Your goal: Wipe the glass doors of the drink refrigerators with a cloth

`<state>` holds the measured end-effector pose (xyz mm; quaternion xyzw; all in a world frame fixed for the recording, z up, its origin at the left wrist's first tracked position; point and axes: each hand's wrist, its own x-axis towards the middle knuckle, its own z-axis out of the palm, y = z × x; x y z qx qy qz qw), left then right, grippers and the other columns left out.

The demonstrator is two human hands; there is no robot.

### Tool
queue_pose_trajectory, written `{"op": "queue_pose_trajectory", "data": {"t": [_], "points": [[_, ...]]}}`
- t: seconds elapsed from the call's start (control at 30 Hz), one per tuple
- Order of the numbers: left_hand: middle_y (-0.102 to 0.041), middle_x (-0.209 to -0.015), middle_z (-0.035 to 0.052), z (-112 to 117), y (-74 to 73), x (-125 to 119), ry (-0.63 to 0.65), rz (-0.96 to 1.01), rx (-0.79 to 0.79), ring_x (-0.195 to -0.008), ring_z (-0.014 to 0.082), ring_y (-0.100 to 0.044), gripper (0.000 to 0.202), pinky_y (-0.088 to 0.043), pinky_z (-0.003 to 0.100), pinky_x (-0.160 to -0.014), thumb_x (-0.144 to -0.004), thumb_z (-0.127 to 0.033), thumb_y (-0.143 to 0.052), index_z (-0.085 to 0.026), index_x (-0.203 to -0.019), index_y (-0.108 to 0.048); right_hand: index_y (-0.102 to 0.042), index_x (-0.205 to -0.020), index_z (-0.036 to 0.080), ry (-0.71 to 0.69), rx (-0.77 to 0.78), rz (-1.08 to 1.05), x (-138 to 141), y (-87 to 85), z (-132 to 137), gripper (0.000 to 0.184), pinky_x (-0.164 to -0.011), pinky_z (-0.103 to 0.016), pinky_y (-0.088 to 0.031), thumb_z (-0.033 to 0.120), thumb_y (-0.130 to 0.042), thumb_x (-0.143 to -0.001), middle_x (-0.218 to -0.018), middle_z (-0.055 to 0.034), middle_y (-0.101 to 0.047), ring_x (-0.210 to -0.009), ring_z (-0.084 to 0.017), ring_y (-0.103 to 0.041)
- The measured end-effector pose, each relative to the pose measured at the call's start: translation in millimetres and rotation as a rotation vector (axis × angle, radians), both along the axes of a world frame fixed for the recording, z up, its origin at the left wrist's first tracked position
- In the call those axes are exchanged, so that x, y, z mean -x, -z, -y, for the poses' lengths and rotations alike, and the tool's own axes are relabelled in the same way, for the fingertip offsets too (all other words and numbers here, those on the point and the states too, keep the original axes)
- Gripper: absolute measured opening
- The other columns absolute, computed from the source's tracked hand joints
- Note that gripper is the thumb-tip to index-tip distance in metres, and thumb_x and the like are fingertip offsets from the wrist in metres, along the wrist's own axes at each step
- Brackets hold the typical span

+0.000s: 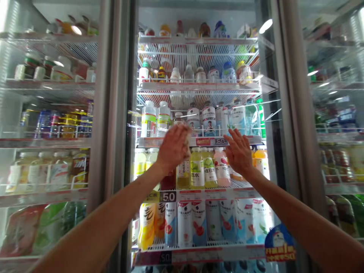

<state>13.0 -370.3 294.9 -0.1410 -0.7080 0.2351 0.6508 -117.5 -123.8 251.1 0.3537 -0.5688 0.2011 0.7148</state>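
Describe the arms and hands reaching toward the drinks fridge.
Both forearms are bare, with no sleeves in view. The left hand and right hand wear no gloves; no watch, ring or bracelet shows on either.

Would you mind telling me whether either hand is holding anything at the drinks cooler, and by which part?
Nothing is clearly held. The left hand and right hand are spread open in front of the bottles; actual contact cannot be told.

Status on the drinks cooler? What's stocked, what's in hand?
Done: the bottom rows stand in neat lines, the white bottles filling their shelf. In hand: the left hand and right hand reach into the middle shelf, either side of the yellow-green bottles; whether either grips anything cannot be told. Left: the upper wire shelf shows bare stretches.
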Motion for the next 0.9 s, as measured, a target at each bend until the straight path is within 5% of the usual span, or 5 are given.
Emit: {"op": "queue_pose_trajectory", "data": {"t": [0.1,0.27,0.47,0.63,0.9], "points": [[-0.044,-0.141,0.0079,-1,-3.2,0,-0.023,0.131,0.136,-0.137,0.0198,-0.028,0.046,-0.025,0.039,-0.113,-0.091,-0.031,-0.033,-0.015,-0.133,-0.041,-0.042,-0.133,0.025,0.000,0.002,0.002,0,1.7,0,0.044,-0.111,-0.048,-0.026,0.022,-0.040,-0.089,-0.144,-0.0052,-0.041,-0.138,-0.021,-0.029],[-0.035,-0.145,0.0165,15,-25.8,-7,0.014,-0.191,-0.316,-0.139,0.0274,-0.022,0.051,-0.022,0.047,-0.114,-0.089,-0.031,-0.034,-0.007,-0.134,-0.038,-0.042,-0.134,0.025,0.002,-0.007,-0.007,0,5.3,0,0.045,-0.112,-0.048,-0.026,0.023,-0.041,-0.089,-0.145,-0.0046,-0.040,-0.138,-0.021,-0.027],[-0.042,-0.142,0.0088,2,-12.5,-3,-0.011,0.136,0.133,-0.137,0.0213,-0.027,0.047,-0.025,0.039,-0.114,-0.090,-0.033,-0.034,-0.014,-0.133,-0.041,-0.040,-0.135,0.025,-0.003,-0.021,-0.009,0,5.7,-1,0.046,-0.111,-0.049,-0.026,0.021,-0.042,-0.088,-0.146,-0.0049,-0.039,-0.139,-0.022,-0.026],[-0.035,-0.145,0.0180,5,-25.6,-3,0.013,-0.095,-0.186,-0.139,0.0278,-0.021,0.052,-0.022,0.048,-0.113,-0.090,-0.032,-0.033,-0.006,-0.135,-0.037,-0.039,-0.135,0.027,-0.005,-0.012,-0.018,0,5.5,0,0.047,-0.111,-0.049,-0.026,0.021,-0.042,-0.089,-0.146,-0.0033,-0.038,-0.139,-0.021,-0.027],[-0.043,-0.141,0.0093,-6,-12.6,2,-0.018,0.097,0.127,-0.138,0.0211,-0.026,0.047,-0.025,0.040,-0.113,-0.092,-0.033,-0.032,-0.013,-0.134,-0.040,-0.040,-0.135,0.027,-0.012,-0.014,-0.022,0,5.5,0,0.048,-0.111,-0.049,-0.027,0.020,-0.042,-0.088,-0.147,-0.0025,-0.037,-0.139,-0.021,-0.027]]}}
